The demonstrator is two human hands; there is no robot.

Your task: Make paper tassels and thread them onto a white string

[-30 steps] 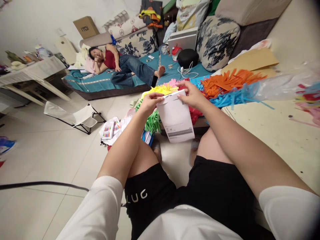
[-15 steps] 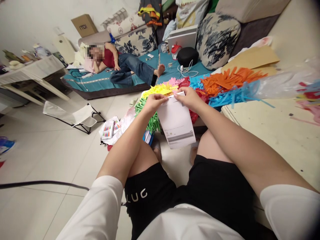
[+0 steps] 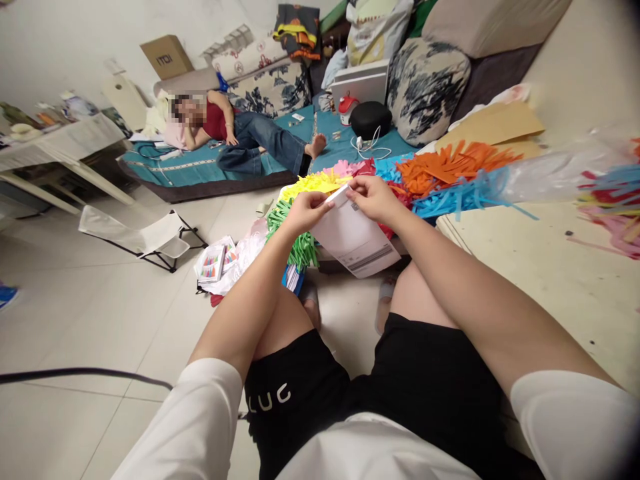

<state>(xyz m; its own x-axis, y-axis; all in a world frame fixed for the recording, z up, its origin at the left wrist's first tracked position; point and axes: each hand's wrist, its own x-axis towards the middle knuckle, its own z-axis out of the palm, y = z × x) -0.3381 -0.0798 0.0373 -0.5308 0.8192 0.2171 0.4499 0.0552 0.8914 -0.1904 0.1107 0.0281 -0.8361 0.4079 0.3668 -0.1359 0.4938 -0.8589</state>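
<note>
A white printed sheet of paper [image 3: 354, 239] hangs between my two hands, its top edge folded over in a narrow strip. My left hand [image 3: 311, 208] is closed on the left end of that fold, thumb on top. At the right end, my right hand [image 3: 373, 198] pinches the same fold. Dark stripes and small print show near the sheet's lower edge. Just behind my hands lie bunches of cut paper strips: yellow [image 3: 320, 183], green [image 3: 301, 247], orange [image 3: 453, 167] and blue [image 3: 450, 198].
A person [image 3: 220, 117] lies on the teal-covered sofa [image 3: 193, 167] ahead. A white folding chair [image 3: 145, 235] stands on the floor at left, near leaflets [image 3: 211, 261] on white plastic. At right is a pale tabletop [image 3: 530, 267]. A black cable [image 3: 85, 373] crosses the lower left.
The sheet's lower end has swung up and to the right, and the fold along its top edge now shows more clearly. Both hands keep their hold. The view has shifted slightly.
</note>
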